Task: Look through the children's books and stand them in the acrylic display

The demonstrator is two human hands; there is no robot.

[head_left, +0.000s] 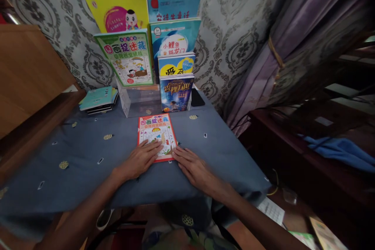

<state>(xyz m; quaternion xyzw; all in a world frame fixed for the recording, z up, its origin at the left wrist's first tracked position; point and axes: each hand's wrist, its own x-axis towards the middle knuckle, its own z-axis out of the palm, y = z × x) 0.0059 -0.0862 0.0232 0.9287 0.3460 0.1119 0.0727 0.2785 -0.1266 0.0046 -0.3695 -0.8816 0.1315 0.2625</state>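
Note:
A red-bordered picture book [158, 127] lies flat on the table, its colourful cover facing up. My left hand [143, 157] rests on the lower left part of the cover with fingers stretched out. At the book's lower right corner, the fingertips of my right hand [193, 166] touch the edge, the fingers extended. Behind the book stands a clear acrylic book rack [137, 101]. It bears a green picture book [129, 62], a yellow book [99, 6], a dark blue book [175, 95] and several other books.
A stack of thin books [98, 99] lies left of the rack; a black phone [197, 97] lies right of it. The table wears a blue cloth [88, 144]. A wooden panel [32, 66] stands at left, a purple curtain [258, 70] and dark red cabinet [293, 152] at right.

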